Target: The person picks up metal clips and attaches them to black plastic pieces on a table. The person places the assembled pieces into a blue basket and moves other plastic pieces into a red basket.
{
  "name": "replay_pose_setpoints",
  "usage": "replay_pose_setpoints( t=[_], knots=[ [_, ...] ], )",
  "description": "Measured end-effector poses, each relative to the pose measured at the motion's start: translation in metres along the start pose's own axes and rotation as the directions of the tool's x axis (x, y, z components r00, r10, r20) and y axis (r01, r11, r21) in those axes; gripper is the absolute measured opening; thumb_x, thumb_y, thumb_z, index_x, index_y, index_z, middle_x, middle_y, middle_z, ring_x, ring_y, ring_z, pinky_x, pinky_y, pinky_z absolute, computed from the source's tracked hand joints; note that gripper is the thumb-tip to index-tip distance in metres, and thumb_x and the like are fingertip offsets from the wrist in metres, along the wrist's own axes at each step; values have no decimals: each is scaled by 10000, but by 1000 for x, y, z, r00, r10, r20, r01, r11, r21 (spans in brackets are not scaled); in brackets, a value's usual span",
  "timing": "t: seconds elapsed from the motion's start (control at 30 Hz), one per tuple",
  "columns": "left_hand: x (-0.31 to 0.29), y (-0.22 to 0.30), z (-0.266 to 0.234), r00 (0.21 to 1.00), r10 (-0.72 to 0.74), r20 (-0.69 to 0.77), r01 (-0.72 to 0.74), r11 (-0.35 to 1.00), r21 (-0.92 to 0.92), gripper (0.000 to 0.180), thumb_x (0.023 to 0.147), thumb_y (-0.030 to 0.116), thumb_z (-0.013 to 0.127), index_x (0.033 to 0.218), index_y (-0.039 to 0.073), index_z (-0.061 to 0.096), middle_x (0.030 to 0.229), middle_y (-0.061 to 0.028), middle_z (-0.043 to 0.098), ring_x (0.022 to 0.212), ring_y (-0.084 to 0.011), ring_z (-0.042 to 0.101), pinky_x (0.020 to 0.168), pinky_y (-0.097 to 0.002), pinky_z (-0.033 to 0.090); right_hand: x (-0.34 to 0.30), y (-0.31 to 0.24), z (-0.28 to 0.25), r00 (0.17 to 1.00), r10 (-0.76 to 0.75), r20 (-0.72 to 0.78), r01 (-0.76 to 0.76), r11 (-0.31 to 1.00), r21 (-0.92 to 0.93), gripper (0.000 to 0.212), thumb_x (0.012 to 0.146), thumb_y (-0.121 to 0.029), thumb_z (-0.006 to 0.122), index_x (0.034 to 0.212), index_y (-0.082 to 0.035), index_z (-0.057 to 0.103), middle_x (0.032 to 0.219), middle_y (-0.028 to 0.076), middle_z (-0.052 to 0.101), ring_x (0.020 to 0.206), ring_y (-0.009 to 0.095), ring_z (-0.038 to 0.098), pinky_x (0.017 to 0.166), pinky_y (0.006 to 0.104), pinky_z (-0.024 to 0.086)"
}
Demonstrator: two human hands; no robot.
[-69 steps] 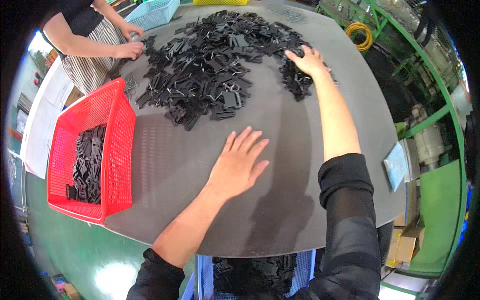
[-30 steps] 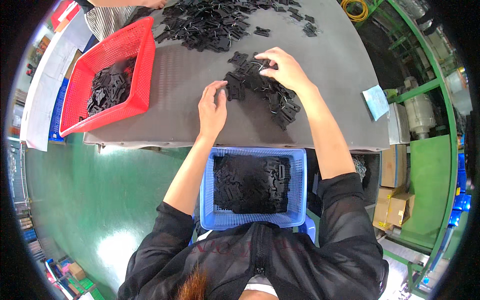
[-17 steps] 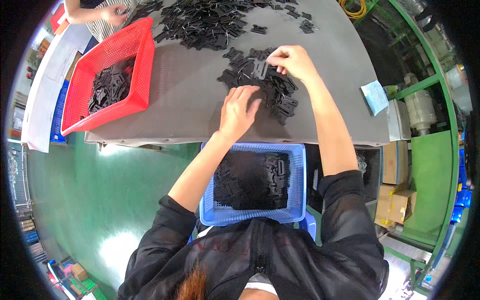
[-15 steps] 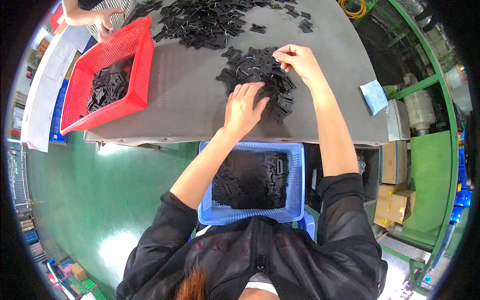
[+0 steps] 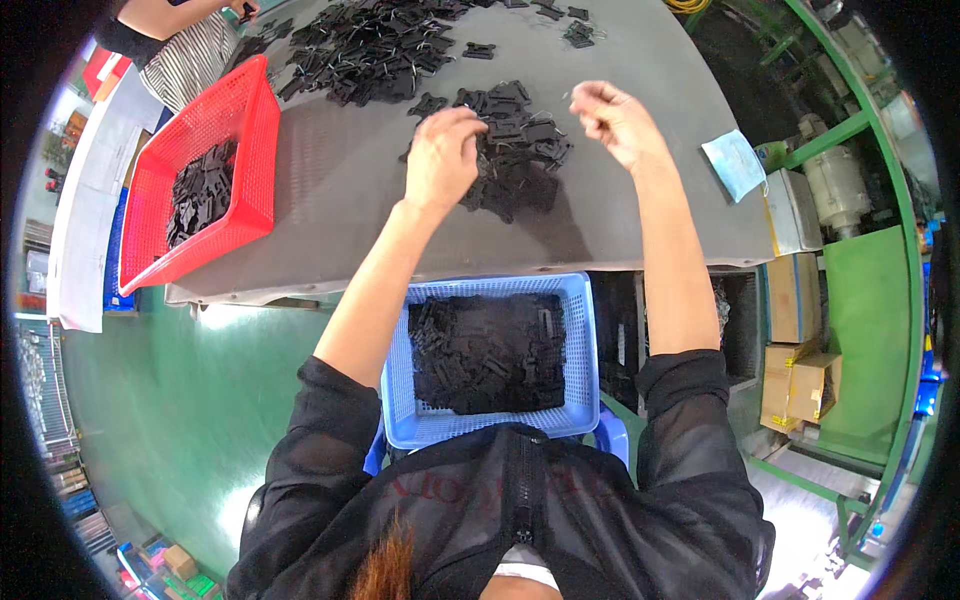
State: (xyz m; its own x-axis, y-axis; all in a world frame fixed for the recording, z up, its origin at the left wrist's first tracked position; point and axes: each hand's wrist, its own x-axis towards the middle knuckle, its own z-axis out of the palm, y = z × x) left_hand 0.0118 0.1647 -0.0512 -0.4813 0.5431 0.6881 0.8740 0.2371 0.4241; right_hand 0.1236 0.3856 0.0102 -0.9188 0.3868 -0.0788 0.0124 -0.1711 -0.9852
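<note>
A pile of small flat black plastic pieces [image 5: 520, 135] lies on the grey tabletop in front of me, with thin pale strands among them. My left hand [image 5: 443, 158] is over the pile's left side, fingers curled and closed; what they hold, if anything, is hidden. Right of the pile, my right hand [image 5: 618, 122] is raised with its fingers pinched together, slightly blurred. A tiny pale bit shows by its fingertips, too small to name. Below the table edge, a blue plastic basket [image 5: 592, 350] full of similar black pieces sits close to my body.
A larger heap of black pieces [image 5: 365, 45] covers the far table. At the left stands a red basket [image 5: 255, 150], partly filled. Beyond it is a co-worker's arm [image 5: 165, 18]. A light blue face mask [image 5: 735, 165] lies at the right edge, near cardboard boxes [image 5: 800, 385].
My left hand has moved left and slightly away from me, its fingers curling. My right hand has shifted right, off the pile. The co-worker's hand has left the red basket's rim.
</note>
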Motion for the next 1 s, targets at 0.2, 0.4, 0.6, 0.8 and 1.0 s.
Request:
replay_pose_setpoints(
  t=[0.2,0.4,0.6,0.8,1.0],
  knots=[
    [-2,12,-10,991,-105,84,102,994,36,136,777,124,631,901,87,673,970,-53,630,965,-267,574,823,-412,461,-12,31,-30,904,-364,-223,-185,136,-973,267,737,-154,714,1000,-171,670,956,65,653,888,225,642,754,373,496],
    [9,32,15,946,-131,297,75,979,191,227,809,275,644,936,91,682,884,-116,661,832,-299,636,739,-400,504,-23,46,1,991,-134,-20,48,484,-874,208,720,-144,708,926,-130,686,897,77,673,875,263,635,772,364,493],
    [44,15,-5,916,-300,268,321,946,-38,220,820,265,651,957,101,704,839,-120,691,778,-219,669,720,-330,511,-29,12,-1,946,-322,-31,157,541,-826,109,754,-134,687,841,-69,689,732,79,669,686,195,629,670,320,494],
    [61,-9,-35,811,-531,245,538,511,-670,182,839,216,654,968,103,716,974,-55,689,928,-127,629,869,-257,453,-19,-8,14,965,-257,-56,165,757,-633,200,776,-122,687,951,-32,650,749,63,661,606,113,579,574,268,463],
    [51,-35,-42,969,-101,226,155,959,-237,160,822,210,652,936,122,720,1038,-42,658,1010,-201,596,901,-315,452,2,-9,28,983,-153,105,185,747,-639,289,762,-174,707,1002,-31,631,732,61,648,592,109,558,552,263,451]
  ],
)
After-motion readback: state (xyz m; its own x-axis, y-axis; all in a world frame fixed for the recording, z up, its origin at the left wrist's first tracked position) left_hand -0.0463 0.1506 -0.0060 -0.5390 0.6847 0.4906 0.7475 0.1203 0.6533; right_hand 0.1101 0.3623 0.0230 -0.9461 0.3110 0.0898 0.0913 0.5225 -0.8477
